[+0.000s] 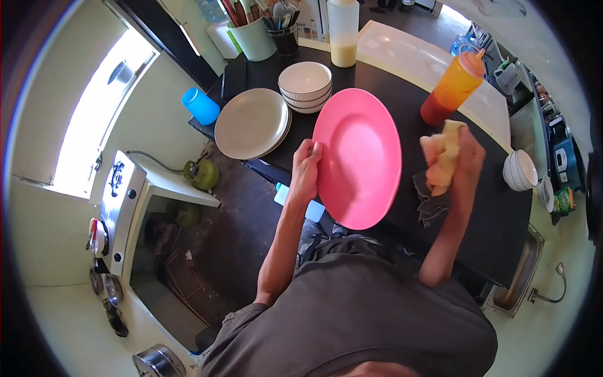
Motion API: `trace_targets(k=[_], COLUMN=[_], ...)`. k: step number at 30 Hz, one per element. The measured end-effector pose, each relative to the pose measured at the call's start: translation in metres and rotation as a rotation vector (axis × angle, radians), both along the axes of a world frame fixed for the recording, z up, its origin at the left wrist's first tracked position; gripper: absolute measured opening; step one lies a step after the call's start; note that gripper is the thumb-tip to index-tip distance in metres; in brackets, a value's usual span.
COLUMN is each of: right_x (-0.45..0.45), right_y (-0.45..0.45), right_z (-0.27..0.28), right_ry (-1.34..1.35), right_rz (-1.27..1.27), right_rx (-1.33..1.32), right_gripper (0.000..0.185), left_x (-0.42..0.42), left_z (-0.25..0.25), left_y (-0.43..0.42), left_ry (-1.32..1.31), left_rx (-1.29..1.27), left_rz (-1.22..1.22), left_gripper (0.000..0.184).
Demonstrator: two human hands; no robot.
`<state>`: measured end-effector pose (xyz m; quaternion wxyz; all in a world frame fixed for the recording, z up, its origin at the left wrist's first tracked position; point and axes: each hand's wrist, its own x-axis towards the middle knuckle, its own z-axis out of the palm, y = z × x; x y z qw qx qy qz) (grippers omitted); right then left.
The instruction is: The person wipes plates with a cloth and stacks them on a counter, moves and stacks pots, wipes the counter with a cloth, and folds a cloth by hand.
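I have the left hand (306,169) gripping the glossy pink, wide-rimmed, plastic-looking plate (359,157) by its left rim. Right of the plate, the right hand (470,154) clutches a crumpled pale-yellow cloth (444,157). Below the plate lies the flat black tabletop (490,210). For even wiping, I judge a firm rim pinch best.

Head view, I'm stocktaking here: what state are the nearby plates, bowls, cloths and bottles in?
Pink plate: held by left hand
Beige plates: stacked
White bowls: in two stacks
Yellow cloth: bunched in right hand
Grey cloth: crumpled
Red bottle: upright, capped
Pale bottle: upright, partly filled
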<state>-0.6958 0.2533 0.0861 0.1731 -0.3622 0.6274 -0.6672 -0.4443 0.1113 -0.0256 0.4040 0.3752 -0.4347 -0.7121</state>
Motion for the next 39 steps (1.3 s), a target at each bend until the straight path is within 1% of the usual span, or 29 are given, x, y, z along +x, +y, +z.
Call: trace_targets(k=[1,3,4,5,7,8,10,13,14,16,19,20,23,24,26,27,28,31,32,35,38,39], right_x=[-0.008,-0.012,-0.013,-0.014,-0.014,-0.013,-0.009,-0.012,-0.011,-0.008,-0.002,-0.004,-0.008,-0.011,-0.021,-0.02,-0.013,0.002,0.006,0.023,0.035,0.042], right_y=[0.001,0.005,0.007,0.005,0.004,0.006,0.003,-0.001,-0.002,-0.006,-0.012,-0.018,-0.038,-0.045,-0.054,-0.059,-0.054,-0.05,-0.049,-0.043,-0.037,-0.034], right_z=[-0.001,0.001,0.003,0.001,-0.002,-0.001,-0.002,-0.007,-0.006,-0.005,0.001,-0.005,-0.024,-0.034,-0.068,-0.073,-0.082,-0.093,-0.093,-0.076,-0.062,-0.059], right_ry=[-0.009,-0.092,-0.132,-0.094,-0.024,-0.017,0.11,0.215,0.241,0.291,0.375,0.445,0.768,0.842,0.993,1.069,1.136,1.162,1.184,1.124,0.96,0.884], right_rz=[-0.029,-0.084,-0.11,-0.124,-0.159,-0.114,-0.123,-0.146,-0.17,-0.213,-0.217,-0.232,-0.289,-0.256,-0.173,-0.132,-0.094,-0.019,-0.029,-0.09,-0.037,-0.021], right_rx=[-0.067,-0.103,-0.121,-0.118,-0.109,-0.05,-0.014,0.003,0.014,0.035,0.148,0.179,0.227,0.194,0.248,0.271,0.524,0.58,0.597,0.402,0.222,0.238], right_gripper=[0.034,0.034,0.035,0.035,0.037,0.038,0.037,0.035,0.036,0.036,0.035,0.032,0.025,0.017,0.017,0.018,0.028,0.036,0.038,0.032,0.026,0.024], left_x=[0.002,0.006,0.007,0.008,0.011,0.013,0.017,0.021,0.022,0.027,0.034,0.037,0.044,0.045,0.049,0.052,0.055,0.058,0.059,0.059,0.056,0.054], left_z=[-0.001,-0.007,-0.012,-0.018,-0.014,-0.011,-0.014,-0.019,-0.016,-0.011,-0.005,-0.003,0.0,0.003,0.005,0.004,0.004,0.0,0.0,0.003,0.0,0.001], left_y=[0.002,0.007,0.007,0.007,0.01,0.011,0.008,0.007,0.008,0.011,0.014,0.015,0.02,0.023,0.029,0.031,0.033,0.038,0.04,0.045,0.047,0.048], left_ry=[-0.007,-0.021,-0.036,-0.05,-0.122,-0.177,-0.299,-0.381,-0.38,-0.357,-0.311,-0.282,-0.203,-0.196,-0.187,-0.183,-0.18,-0.154,-0.15,-0.142,-0.156,-0.153], left_rx=[-0.003,-0.004,-0.034,-0.064,-0.123,-0.152,-0.231,-0.242,-0.257,-0.208,-0.142,-0.113,-0.056,-0.053,-0.051,-0.055,-0.057,-0.06,-0.043,0.003,-0.002,-0.001], left_rz=[0.01,0.03,0.078,0.127,0.197,0.214,0.246,0.253,0.244,0.221,0.191,0.183,0.163,0.167,0.169,0.167,0.165,0.216,0.217,0.19,0.131,0.13], left_gripper=[0.022,0.022,0.022,0.022,0.023,0.024,0.024,0.021,0.02,0.021,0.023,0.023,0.025,0.027,0.029,0.029,0.029,0.028,0.028,0.029,0.031,0.03])
